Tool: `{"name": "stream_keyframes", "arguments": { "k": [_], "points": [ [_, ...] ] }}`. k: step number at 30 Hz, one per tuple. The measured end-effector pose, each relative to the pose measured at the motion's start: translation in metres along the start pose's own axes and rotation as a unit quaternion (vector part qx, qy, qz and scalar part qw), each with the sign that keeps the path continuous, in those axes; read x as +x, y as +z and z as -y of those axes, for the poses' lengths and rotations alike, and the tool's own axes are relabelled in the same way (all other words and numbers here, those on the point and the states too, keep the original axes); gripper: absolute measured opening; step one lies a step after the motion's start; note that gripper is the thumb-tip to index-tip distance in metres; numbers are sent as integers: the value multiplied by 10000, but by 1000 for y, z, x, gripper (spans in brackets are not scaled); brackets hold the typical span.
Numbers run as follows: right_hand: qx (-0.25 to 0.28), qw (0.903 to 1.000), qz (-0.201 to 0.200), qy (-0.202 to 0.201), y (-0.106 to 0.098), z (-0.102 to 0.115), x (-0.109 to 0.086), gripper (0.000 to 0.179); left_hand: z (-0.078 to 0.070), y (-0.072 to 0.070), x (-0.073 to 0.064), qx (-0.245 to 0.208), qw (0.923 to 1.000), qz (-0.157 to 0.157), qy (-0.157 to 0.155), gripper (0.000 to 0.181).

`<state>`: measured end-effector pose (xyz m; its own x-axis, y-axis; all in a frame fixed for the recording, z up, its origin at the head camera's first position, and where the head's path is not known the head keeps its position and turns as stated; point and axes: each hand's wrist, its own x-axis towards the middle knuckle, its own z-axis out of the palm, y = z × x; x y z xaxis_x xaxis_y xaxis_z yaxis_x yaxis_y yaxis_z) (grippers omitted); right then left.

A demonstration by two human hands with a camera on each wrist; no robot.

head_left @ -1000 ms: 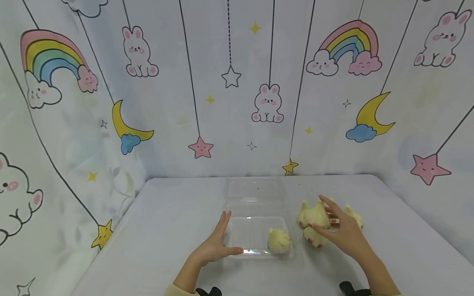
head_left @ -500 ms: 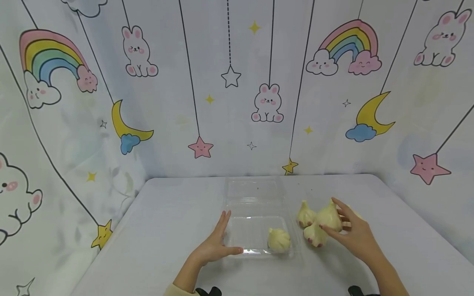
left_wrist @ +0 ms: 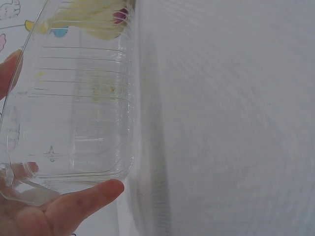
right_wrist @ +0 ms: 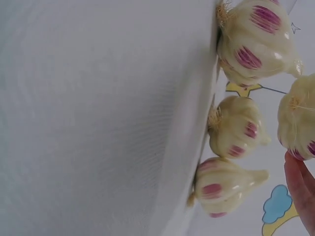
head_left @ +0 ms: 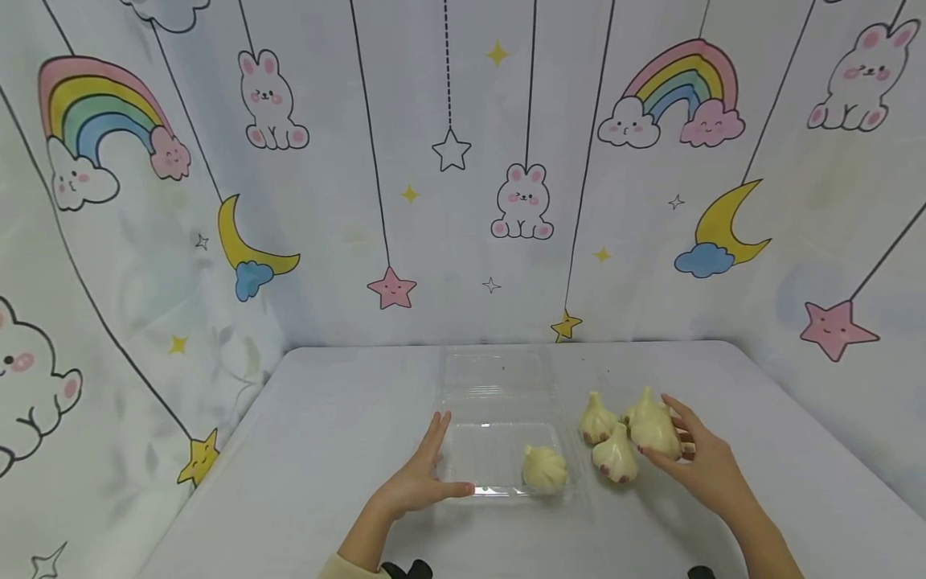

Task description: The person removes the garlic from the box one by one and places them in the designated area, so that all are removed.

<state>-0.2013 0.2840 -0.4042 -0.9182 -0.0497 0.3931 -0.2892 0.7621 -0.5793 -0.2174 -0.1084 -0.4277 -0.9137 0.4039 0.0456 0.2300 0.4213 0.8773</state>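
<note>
My left hand (head_left: 418, 480) rests against the left side of a clear plastic container (head_left: 477, 450). The thumb (left_wrist: 88, 204) lies straight along one corner, and the other fingers stretch up the side. Inside the container, at the right front, sits one garlic bulb (head_left: 545, 470). My right hand (head_left: 705, 460) holds a second garlic bulb (right_wrist: 299, 115) between thumb and fingers, beside the other bulbs. Just left of it in the head view stand a front bulb (head_left: 615, 455) and a back bulb (head_left: 596, 420), both stem up. Part of the held bulb lies outside the right wrist view.
The container's clear lid (head_left: 497, 371) lies folded back behind its base. A white cloth covers the table (head_left: 304, 466). Behind it hangs a patterned backdrop (head_left: 448, 209). The right wrist view shows three bulbs standing on the table, including a smaller one (right_wrist: 224, 189).
My right hand has moved right, carrying the garlic bulb away from the two left-hand bulbs, which now show more fully. The left hand and container have stayed put.
</note>
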Motion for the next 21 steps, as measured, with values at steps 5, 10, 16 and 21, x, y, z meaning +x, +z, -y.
{"name": "stream_keyframes", "arguments": {
  "k": [5,10,16,21],
  "points": [
    [3,9998,187,117,0,-5,0,79,1,0,0,1,10000,-8,-6,109],
    [-114,9981,544,281,0,-8,3,80,1,0,1,38,10000,-31,-23,109],
    [-281,9954,850,339,2,-11,8,78,1,1,1,115,9999,-71,-40,110],
    [-392,9948,900,286,3,-12,10,77,1,0,1,90,10000,-32,-18,109]
  ]
}}
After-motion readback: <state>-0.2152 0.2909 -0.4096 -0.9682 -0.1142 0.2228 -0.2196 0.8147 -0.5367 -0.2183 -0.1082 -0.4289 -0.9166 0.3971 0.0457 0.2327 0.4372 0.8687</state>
